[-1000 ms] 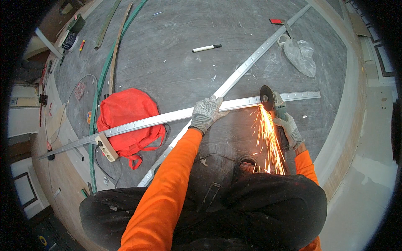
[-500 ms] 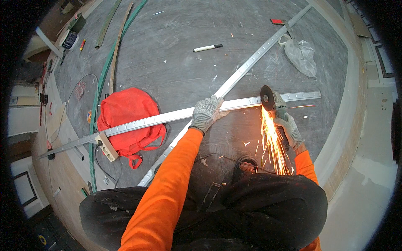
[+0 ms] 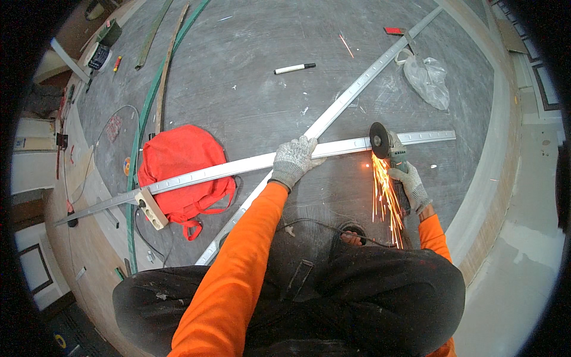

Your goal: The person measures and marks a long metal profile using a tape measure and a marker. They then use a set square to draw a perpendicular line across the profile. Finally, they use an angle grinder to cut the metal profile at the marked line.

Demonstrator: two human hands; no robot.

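Note:
My left hand (image 3: 292,162), in a grey knit glove, is closed round a long silver metal profile (image 3: 211,173). Under it a second metal profile (image 3: 351,95) crosses slantwise, close to that hand. My right hand (image 3: 410,181), gloved the same way, grips an angle grinder (image 3: 398,158). The grinder's dark disc (image 3: 379,140) stands against the upper profile, right of my left hand. Orange sparks (image 3: 385,199) stream from the contact down toward my legs. Part of the grinder's body is hidden by my right hand.
A red bag (image 3: 181,160) lies beneath the profile's left part, beside a white power strip (image 3: 151,209). A marker (image 3: 294,68), a clear plastic bag (image 3: 426,80) and a red-handled square (image 3: 394,31) lie on the grey floor. A cord (image 3: 315,221) runs before my legs.
The spark stream is thinner and narrower than before. Both hands, the grinder and the profiles have hardly moved.

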